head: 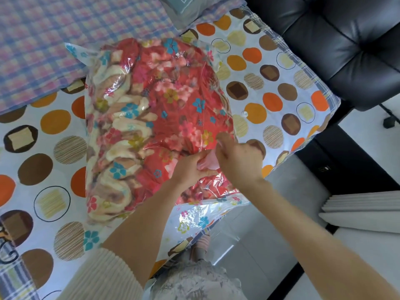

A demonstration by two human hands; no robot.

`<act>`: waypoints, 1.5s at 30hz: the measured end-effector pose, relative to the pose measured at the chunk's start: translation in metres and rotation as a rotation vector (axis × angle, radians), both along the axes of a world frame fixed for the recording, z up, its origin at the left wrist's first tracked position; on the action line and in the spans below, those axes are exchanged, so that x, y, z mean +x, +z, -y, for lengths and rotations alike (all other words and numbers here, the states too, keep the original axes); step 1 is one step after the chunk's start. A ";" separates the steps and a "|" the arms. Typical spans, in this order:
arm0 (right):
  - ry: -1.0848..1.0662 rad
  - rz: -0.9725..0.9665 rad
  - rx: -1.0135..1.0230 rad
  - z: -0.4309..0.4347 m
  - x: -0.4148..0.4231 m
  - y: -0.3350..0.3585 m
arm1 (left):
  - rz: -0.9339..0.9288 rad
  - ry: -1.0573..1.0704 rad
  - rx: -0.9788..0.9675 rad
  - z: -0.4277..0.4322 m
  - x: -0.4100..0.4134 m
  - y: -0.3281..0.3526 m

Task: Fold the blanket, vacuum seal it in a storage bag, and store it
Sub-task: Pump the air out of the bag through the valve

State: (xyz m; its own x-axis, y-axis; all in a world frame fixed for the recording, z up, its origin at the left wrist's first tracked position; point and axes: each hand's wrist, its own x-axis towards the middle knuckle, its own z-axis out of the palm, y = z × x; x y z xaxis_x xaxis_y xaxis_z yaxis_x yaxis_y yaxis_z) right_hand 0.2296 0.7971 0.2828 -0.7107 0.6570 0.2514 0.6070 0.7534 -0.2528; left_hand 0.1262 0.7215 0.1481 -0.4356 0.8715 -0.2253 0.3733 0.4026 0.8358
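A folded red floral blanket (155,109) lies inside a clear plastic storage bag (199,217) printed with small flowers, on the bed. Both hands meet at the bag's near right part. My left hand (190,167) pinches a small pink piece (208,162) on the bag's top, which may be the valve cap. My right hand (240,161) grips the same pink piece from the right, with its fingers curled over it. The bag's near end hangs flat over the bed's edge.
The bed carries a white sheet with orange and brown circles (270,83). A checked pink and blue cover (54,40) lies at the back left. A black padded chair (346,40) stands at the right, and white floor shows beyond the bed's edge.
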 end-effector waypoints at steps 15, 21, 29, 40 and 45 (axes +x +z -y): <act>0.026 -0.256 0.092 -0.005 -0.009 0.065 | 0.050 0.001 -0.015 0.000 -0.006 -0.001; 0.013 -0.064 -0.061 0.010 -0.003 -0.010 | -0.011 -0.004 -0.049 0.001 0.000 -0.001; -0.011 -0.331 0.077 -0.001 0.000 0.062 | 0.030 0.011 -0.035 0.001 -0.003 0.002; -0.040 -0.390 0.036 -0.003 -0.003 0.066 | 0.056 0.016 -0.022 0.001 -0.003 0.001; -0.033 -0.084 -0.010 0.004 -0.008 -0.009 | 0.075 0.031 -0.045 0.001 -0.001 -0.002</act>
State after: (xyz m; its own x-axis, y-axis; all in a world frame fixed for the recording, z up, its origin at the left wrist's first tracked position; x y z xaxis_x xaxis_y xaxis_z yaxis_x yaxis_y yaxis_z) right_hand 0.2221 0.7935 0.2739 -0.6656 0.6822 0.3026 0.6075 0.7308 -0.3112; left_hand 0.1255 0.7209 0.1460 -0.4423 0.8463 -0.2969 0.2969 0.4505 0.8419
